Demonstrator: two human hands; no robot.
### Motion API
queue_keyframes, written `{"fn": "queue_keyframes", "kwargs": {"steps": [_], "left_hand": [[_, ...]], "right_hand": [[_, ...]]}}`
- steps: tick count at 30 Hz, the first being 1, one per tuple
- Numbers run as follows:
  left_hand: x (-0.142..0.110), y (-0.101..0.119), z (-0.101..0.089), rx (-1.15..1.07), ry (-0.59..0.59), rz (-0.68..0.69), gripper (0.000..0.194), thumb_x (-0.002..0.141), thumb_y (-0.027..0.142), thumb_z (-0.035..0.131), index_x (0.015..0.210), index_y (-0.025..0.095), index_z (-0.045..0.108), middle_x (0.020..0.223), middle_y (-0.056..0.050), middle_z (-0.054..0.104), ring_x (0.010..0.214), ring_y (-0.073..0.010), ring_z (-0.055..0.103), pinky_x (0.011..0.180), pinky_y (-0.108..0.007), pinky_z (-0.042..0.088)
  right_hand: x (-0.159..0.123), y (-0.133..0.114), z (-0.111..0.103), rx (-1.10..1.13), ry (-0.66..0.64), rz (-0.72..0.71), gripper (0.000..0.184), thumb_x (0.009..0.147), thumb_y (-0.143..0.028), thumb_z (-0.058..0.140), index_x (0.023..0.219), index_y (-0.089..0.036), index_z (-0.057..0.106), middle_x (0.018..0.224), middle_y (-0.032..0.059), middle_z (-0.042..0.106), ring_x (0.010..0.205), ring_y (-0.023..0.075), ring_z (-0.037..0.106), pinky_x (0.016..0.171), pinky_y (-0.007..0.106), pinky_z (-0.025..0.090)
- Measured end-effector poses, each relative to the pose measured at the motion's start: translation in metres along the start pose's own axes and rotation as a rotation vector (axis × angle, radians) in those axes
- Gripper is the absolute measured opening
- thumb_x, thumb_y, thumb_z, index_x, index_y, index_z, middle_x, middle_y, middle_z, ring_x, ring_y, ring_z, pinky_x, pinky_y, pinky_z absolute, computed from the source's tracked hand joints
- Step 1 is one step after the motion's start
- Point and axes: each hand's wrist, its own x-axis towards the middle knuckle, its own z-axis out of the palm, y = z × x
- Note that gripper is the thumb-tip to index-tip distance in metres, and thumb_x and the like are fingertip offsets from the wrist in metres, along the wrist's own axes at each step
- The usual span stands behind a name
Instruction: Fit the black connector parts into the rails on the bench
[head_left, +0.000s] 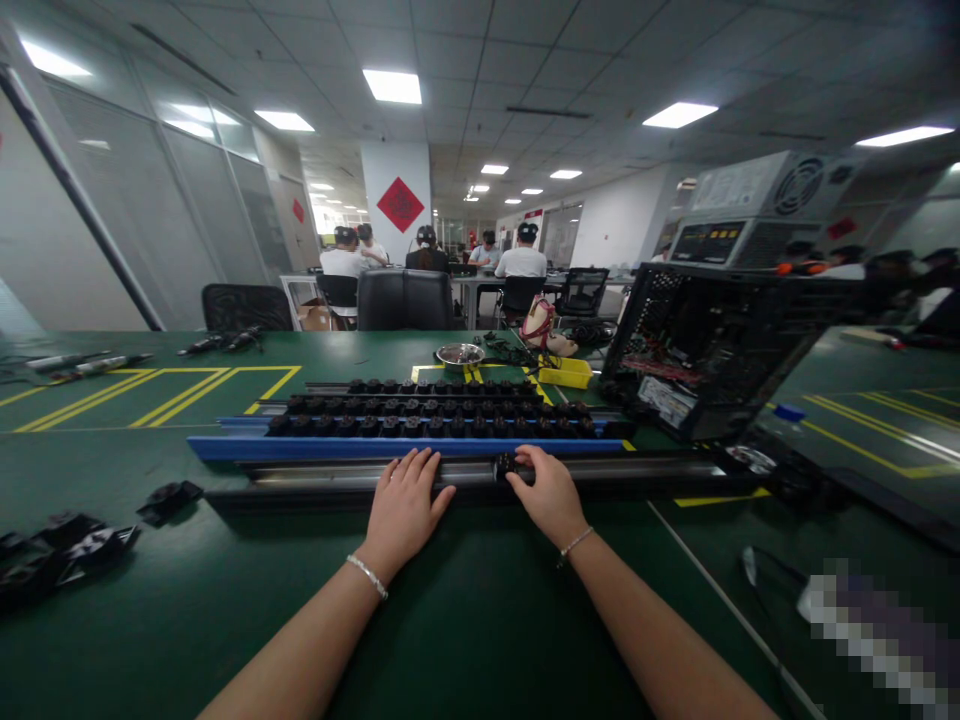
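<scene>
A long, dark metal channel [319,474] with a shiny inner face lies across the green table in front of me. My left hand [401,515] rests over it, palm down, fingers stretched out and thumb apart. To the right, the thumb and fingers of my right hand [551,500] close around a small black socket-like part [505,465] in the channel. Just behind is a blue rail [240,447]. Rows of similar black parts [420,427] stand on strips beyond it.
Loose black pieces [67,550] lie at the left. An open computer case [720,345] with power supplies [772,190] on top stands at the right. A metal dish [460,355] and yellow tray [566,373] sit farther back. Several people work at distant tables.
</scene>
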Motion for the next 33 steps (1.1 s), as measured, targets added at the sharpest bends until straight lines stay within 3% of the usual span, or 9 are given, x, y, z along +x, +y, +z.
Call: {"fn": "queue_keyframes", "kwargs": {"steps": [8,33], "left_hand": [[0.000,0.001,-0.002,-0.008,-0.004,-0.005,0.052,0.086,0.049,0.034,0.126,0.019,0.049,0.130,-0.009,0.052,0.124,-0.0249,0.042,0.104,-0.045,0.032],[0.000,0.001,-0.002,-0.013,-0.005,-0.001,0.051,0.086,0.048,0.034,0.126,0.020,0.049,0.130,-0.009,0.052,0.125,-0.0250,0.041,0.104,-0.045,0.031]], "right_hand": [[0.000,-0.001,-0.001,-0.045,-0.040,-0.031,0.021,0.076,-0.025,0.058,0.095,-0.020,0.063,0.093,0.0048,0.067,0.091,0.0217,0.058,0.086,0.038,0.041],[-0.005,-0.013,0.002,-0.043,-0.144,-0.166,0.034,0.080,-0.021,0.051,0.113,-0.020,0.059,0.106,0.0067,0.065,0.100,0.0214,0.056,0.093,0.039,0.039]]}}
